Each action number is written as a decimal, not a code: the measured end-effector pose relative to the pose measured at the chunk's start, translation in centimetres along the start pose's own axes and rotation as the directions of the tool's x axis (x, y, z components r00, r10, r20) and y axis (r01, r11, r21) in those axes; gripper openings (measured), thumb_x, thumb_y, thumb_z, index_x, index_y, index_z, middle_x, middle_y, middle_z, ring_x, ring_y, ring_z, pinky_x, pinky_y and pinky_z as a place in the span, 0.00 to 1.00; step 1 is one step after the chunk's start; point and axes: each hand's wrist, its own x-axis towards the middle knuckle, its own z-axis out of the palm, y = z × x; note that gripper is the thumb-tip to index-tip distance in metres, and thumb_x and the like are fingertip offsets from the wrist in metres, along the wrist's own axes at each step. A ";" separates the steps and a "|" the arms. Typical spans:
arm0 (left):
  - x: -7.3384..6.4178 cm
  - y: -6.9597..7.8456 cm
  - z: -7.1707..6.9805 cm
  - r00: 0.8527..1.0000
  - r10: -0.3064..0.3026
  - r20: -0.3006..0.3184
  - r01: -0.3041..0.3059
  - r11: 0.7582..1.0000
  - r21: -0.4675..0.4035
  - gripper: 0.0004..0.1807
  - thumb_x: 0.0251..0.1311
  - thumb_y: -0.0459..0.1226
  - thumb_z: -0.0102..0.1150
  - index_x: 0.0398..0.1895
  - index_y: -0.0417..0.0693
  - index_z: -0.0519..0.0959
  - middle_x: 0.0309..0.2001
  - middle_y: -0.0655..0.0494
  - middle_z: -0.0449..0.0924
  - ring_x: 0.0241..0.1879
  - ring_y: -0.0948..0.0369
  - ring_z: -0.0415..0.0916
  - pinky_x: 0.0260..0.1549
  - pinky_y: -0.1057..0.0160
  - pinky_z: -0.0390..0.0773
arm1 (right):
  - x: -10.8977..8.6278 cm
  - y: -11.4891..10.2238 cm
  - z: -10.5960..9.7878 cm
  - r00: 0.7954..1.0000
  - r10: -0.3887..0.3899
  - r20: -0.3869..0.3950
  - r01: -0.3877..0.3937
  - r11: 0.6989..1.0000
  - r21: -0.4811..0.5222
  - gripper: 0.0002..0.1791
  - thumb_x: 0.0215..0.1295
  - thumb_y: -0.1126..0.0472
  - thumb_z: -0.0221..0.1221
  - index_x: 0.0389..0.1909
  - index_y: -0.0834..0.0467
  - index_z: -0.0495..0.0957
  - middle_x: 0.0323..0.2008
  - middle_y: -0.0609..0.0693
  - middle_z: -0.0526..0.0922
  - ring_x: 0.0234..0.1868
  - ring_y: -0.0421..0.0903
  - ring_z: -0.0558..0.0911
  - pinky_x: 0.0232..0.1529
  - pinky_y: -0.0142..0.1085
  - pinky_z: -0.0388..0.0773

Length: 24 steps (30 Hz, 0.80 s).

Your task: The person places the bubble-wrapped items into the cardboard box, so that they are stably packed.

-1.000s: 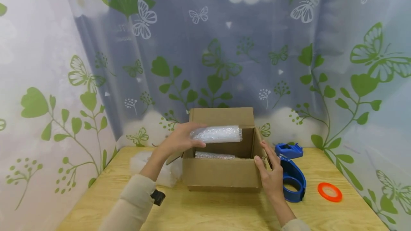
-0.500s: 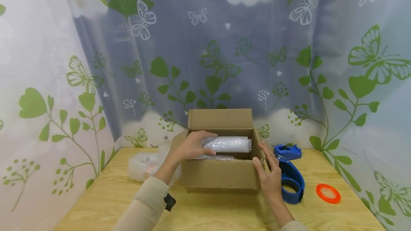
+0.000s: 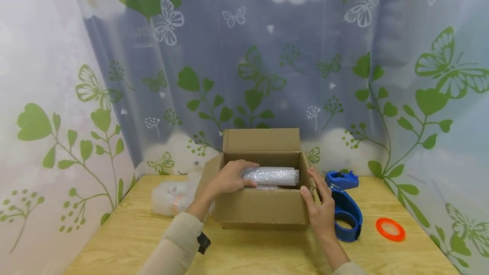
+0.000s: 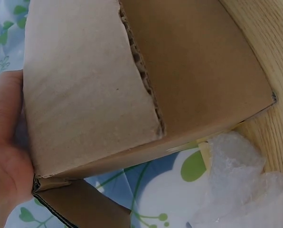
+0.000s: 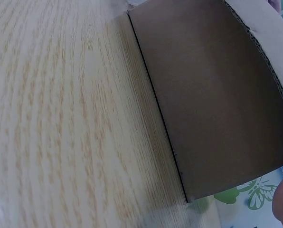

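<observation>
A cardboard box [image 3: 263,208] stands on the table with its flaps up and out. Inside its opening, my left hand [image 3: 229,177] holds one end of a bubble-wrapped bundle [image 3: 274,176] between thumb and fingers. Another bubble-wrapped item [image 3: 267,187] shows partly below it, near the front wall. My right hand [image 3: 321,203] grips the box's right front corner, thumb at the front edge and fingers along the side. In the left wrist view, a flap of the box [image 4: 84,85] hides the bundle and most of my left hand [image 4: 6,152].
Crumpled clear bubble wrap [image 3: 172,196] lies left of the box. To the right are a blue tape dispenser [image 3: 349,215], a smaller blue dispenser [image 3: 341,180] and an orange-red tape roll [image 3: 390,229]. A patterned curtain [image 3: 244,54] hangs behind the table [image 3: 244,251].
My left hand has lowered the bubble-wrapped bundle from above the box into its opening, shifting it slightly right. My right hand has stayed at the box's right corner.
</observation>
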 end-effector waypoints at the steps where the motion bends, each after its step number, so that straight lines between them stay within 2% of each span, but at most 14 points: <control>1: 0.0 0.0 0.0 1.000 0.002 0.004 -0.002 1.000 0.007 0.32 0.64 0.44 0.72 0.68 0.41 0.78 0.66 0.43 0.79 0.67 0.44 0.74 0.68 0.45 0.72 | 0.0 0.0 0.0 1.000 0.001 -0.001 -0.001 1.000 -0.002 0.27 0.69 0.72 0.62 0.68 0.63 0.76 0.71 0.60 0.75 0.73 0.40 0.69 0.78 0.65 0.43; 5: 0.2 -0.2 0.2 1.000 0.004 0.017 -0.005 1.000 0.027 0.31 0.64 0.45 0.72 0.67 0.42 0.79 0.65 0.45 0.80 0.67 0.45 0.75 0.68 0.46 0.72 | 0.1 0.1 0.0 1.000 0.003 -0.005 -0.003 1.000 -0.004 0.27 0.69 0.72 0.62 0.69 0.63 0.76 0.71 0.59 0.74 0.75 0.48 0.69 0.78 0.64 0.43; 8: 0.1 -0.2 0.3 1.000 -0.011 0.027 0.010 1.000 0.004 0.30 0.65 0.43 0.71 0.67 0.42 0.79 0.65 0.46 0.80 0.67 0.46 0.75 0.67 0.46 0.73 | 0.1 0.3 0.1 1.000 0.008 0.001 -0.008 1.000 -0.002 0.27 0.69 0.72 0.62 0.69 0.63 0.76 0.71 0.60 0.74 0.75 0.50 0.68 0.78 0.64 0.43; 13: 0.1 0.1 0.3 0.999 -0.036 0.028 0.037 0.998 -0.059 0.29 0.66 0.41 0.69 0.69 0.43 0.77 0.68 0.47 0.77 0.70 0.46 0.71 0.69 0.46 0.71 | 0.2 1.7 -0.2 0.999 0.037 0.007 -0.037 0.999 -0.025 0.28 0.70 0.71 0.62 0.70 0.60 0.75 0.72 0.55 0.74 0.74 0.39 0.68 0.79 0.58 0.46; 16: 0.1 0.2 0.3 0.999 -0.045 0.001 0.045 0.995 -0.088 0.28 0.67 0.41 0.68 0.69 0.45 0.77 0.69 0.47 0.76 0.71 0.46 0.70 0.69 0.45 0.71 | 0.3 2.9 -0.5 0.999 0.046 0.004 -0.046 0.998 -0.034 0.29 0.70 0.71 0.63 0.71 0.58 0.75 0.73 0.54 0.74 0.73 0.34 0.67 0.79 0.54 0.48; 20: -0.3 -0.1 0.0 0.997 -0.061 -0.054 0.049 0.978 -0.205 0.26 0.70 0.41 0.65 0.70 0.48 0.77 0.70 0.49 0.75 0.72 0.47 0.69 0.68 0.43 0.72 | 0.3 3.9 -0.6 0.999 0.037 0.009 -0.037 0.999 -0.019 0.29 0.69 0.71 0.62 0.71 0.57 0.75 0.73 0.54 0.73 0.73 0.34 0.67 0.79 0.58 0.45; 24: -1.4 -1.0 -1.7 0.993 -0.070 -0.099 0.037 0.952 -0.304 0.26 0.73 0.43 0.62 0.72 0.50 0.75 0.72 0.51 0.73 0.72 0.46 0.69 0.68 0.39 0.70 | 0.1 4.0 -0.4 0.999 0.025 0.033 -0.025 1.000 -0.007 0.29 0.71 0.68 0.62 0.72 0.53 0.75 0.74 0.52 0.72 0.76 0.42 0.65 0.79 0.63 0.39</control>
